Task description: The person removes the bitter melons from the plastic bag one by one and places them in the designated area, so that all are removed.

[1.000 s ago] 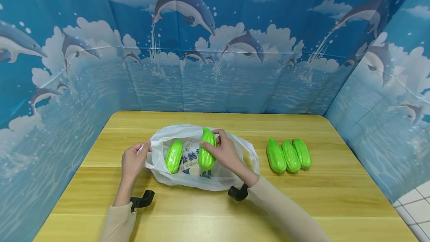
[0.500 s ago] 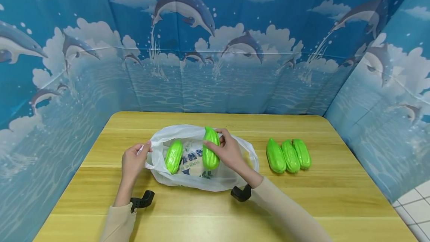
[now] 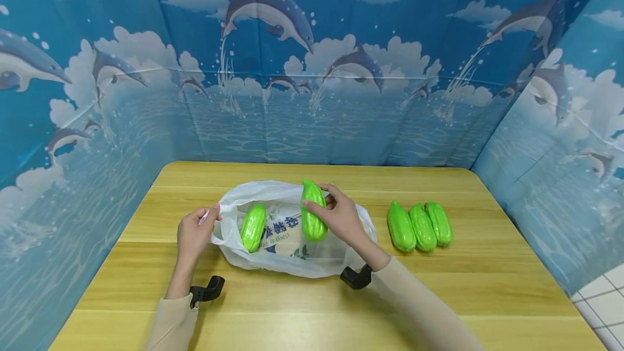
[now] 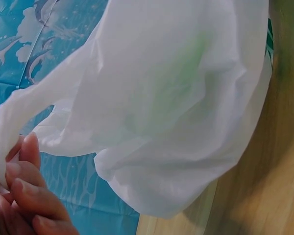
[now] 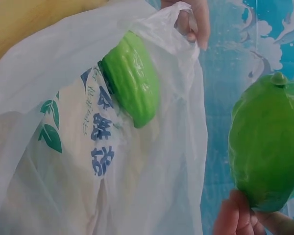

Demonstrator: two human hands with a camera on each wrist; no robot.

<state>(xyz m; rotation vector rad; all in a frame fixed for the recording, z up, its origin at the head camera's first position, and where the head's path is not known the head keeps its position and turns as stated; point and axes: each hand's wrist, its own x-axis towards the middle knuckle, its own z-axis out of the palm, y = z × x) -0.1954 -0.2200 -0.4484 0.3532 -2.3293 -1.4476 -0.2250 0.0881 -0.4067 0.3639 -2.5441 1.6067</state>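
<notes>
While the right hand (image 3: 338, 218) pinches a green vegetable (image 3: 313, 215) between thumb and fingers over the white bag (image 3: 297, 268), the left hand (image 3: 193, 234) grips the bag's left side with curled fingers; a second vegetable (image 3: 253, 228) lies inside, and three more vegetables (image 3: 422, 228) sit side by side on the table (image 3: 292, 316) to the right
</notes>
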